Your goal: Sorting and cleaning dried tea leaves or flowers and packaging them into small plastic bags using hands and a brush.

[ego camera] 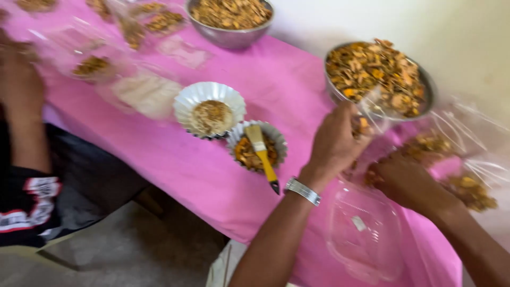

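My left hand [334,142], with a metal watch on its wrist, is raised by a steel bowl [429,87] heaped with a yellow-brown snack mix, and pinches a clear plastic bag [372,114] with some mix in it. Lower and to the right, my right hand [406,178] grips the same clear plastic, where more mix lies. The frame is blurred, so the exact grip is hard to read. Below my hands lies a clear plastic container [366,234].
A pink cloth [180,159] covers the table. Two fluted foil cups [210,109] [256,144] hold mix; a yellow-handled brush [263,157] rests across one. Another steel bowl [229,18] and filled clear bags [95,58] sit at the back. Another person's arm [21,106] is at the left.
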